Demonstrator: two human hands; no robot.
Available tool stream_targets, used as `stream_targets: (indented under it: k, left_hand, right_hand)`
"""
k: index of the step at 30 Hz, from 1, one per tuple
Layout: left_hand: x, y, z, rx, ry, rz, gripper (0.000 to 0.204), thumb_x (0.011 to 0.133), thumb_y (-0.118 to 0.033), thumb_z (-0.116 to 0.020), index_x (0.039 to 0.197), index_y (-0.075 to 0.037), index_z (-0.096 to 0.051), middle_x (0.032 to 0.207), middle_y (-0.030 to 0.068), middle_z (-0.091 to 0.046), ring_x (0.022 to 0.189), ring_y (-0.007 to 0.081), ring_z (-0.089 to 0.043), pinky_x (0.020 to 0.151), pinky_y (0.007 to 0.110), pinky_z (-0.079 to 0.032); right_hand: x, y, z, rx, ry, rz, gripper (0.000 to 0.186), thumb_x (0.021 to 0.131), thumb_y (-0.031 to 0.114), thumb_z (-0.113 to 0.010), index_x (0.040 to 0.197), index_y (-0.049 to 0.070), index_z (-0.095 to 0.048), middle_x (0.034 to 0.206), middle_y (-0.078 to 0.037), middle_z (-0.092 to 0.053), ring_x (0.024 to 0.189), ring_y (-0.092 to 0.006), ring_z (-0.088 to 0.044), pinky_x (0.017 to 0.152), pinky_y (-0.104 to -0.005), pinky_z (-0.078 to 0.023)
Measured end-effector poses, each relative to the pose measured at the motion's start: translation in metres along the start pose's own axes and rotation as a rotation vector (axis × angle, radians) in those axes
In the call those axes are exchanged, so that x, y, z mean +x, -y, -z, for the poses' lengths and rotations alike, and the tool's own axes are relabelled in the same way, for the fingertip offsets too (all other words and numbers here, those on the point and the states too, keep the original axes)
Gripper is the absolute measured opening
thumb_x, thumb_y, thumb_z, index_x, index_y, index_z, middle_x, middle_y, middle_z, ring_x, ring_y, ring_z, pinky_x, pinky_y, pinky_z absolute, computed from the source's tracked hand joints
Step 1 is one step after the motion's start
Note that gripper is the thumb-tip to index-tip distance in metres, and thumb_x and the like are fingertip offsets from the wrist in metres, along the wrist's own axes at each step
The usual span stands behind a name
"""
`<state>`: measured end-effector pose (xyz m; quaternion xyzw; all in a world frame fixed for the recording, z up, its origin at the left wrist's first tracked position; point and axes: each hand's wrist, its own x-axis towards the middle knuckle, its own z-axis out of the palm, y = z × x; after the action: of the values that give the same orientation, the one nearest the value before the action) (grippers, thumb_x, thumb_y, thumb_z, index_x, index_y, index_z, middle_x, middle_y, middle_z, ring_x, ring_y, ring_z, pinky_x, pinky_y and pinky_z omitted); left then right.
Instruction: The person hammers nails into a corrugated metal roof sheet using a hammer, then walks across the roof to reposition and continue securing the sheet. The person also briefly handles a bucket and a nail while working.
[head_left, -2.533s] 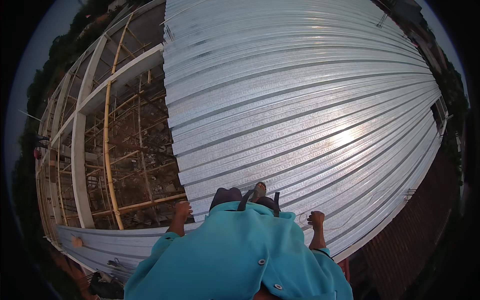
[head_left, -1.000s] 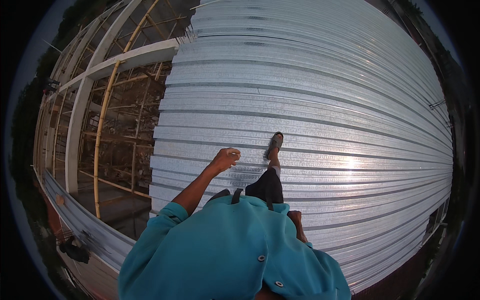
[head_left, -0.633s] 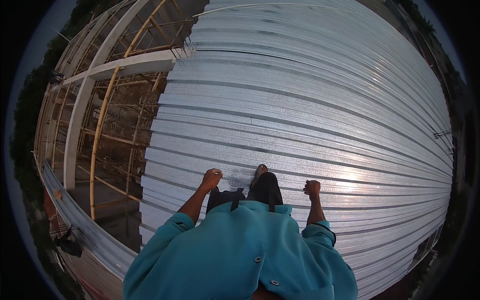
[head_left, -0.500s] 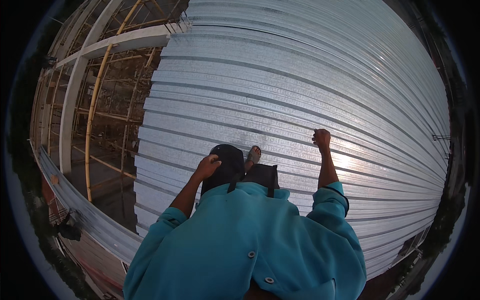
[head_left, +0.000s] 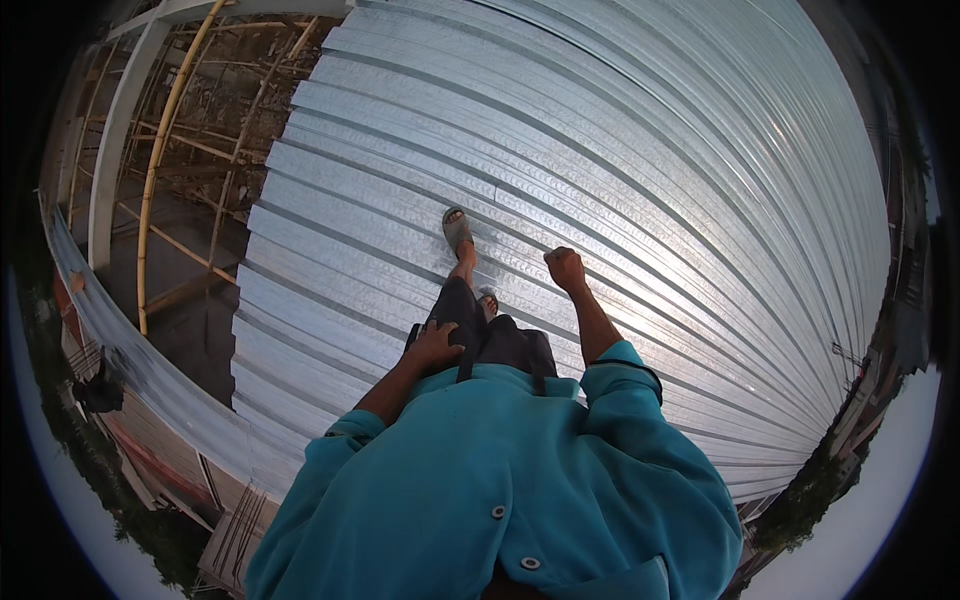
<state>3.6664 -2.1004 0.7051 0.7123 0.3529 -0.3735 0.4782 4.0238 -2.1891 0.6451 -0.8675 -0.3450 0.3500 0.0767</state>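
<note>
My left hand [head_left: 436,346] rests on the dark shorts [head_left: 458,312] at my left thigh, its fingers stretched out and holding nothing I can see. Ahead and to the right, my right hand [head_left: 565,268] is closed in a fist above the ribbed metal roofing sheets [head_left: 380,150]. Whatever is inside that fist, if anything, is hidden. My left foot in a sandal [head_left: 456,228] is set out in front on the sheets. The other foot [head_left: 488,304] shows only in part, behind it.
Along the left, the sheets end in a stepped edge above a deep opening. Yellow bamboo poles [head_left: 160,170] and a pale concrete column [head_left: 115,150] stand there. A long metal gutter [head_left: 150,375] runs down the near left. Sun glare lies on the sheets at right.
My left foot has come forward onto the sheets. My right hand has swung left and its fingers have closed tighter. My left hand has flattened on my thigh, and the view has turned.
</note>
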Motion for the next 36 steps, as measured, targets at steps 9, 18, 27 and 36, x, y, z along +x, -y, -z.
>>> stream_targets:
  k: [9,18,27,36]
  left_hand:
    - [0.091,-0.006,0.040,-0.334,-0.178,0.163,0.091,0.083,-0.046,-0.068,0.151,-0.009,-0.021,0.148,0.0273,-0.034,0.132,0.0491,-0.040,0.104,0.054,-0.039]
    - [0.175,-0.041,-0.036,-0.232,-0.162,0.530,0.081,0.075,-0.034,-0.071,0.143,-0.007,-0.035,0.138,0.0238,-0.046,0.125,0.0434,-0.048,0.103,0.054,-0.039]
    - [0.197,-0.052,-0.068,-0.284,-0.040,0.692,0.085,0.074,-0.041,-0.068,0.143,-0.007,-0.034,0.138,0.0256,-0.043,0.126,0.0434,-0.045,0.105,0.055,-0.035]
    - [0.144,-0.088,-0.051,-0.339,-0.267,0.519,0.081,0.079,-0.051,-0.064,0.143,-0.010,-0.036,0.128,0.0242,-0.053,0.111,0.0441,-0.057,0.094,0.057,-0.045]
  right_hand:
    - [0.208,-0.008,-0.105,0.361,0.114,-0.374,0.027,0.085,0.029,-0.058,0.088,0.006,-0.071,0.091,-0.018,-0.070,0.088,-0.0378,-0.067,0.074,-0.0476,-0.053]
    - [0.441,-0.084,-0.349,0.157,0.069,-0.498,0.035,0.087,0.040,-0.063,0.098,0.008,-0.072,0.103,-0.019,-0.070,0.099,-0.0393,-0.066,0.084,-0.0475,-0.053]
    - [0.493,-0.103,-0.450,-0.073,0.047,-0.290,0.032,0.093,0.032,-0.056,0.104,0.003,-0.062,0.106,-0.019,-0.065,0.093,-0.0384,-0.068,0.078,-0.0483,-0.055]
    - [0.354,-0.009,-0.203,-0.272,0.435,0.331,0.026,0.085,0.017,-0.061,0.106,0.001,-0.059,0.092,-0.024,-0.068,0.090,-0.0399,-0.068,0.076,-0.0499,-0.055]
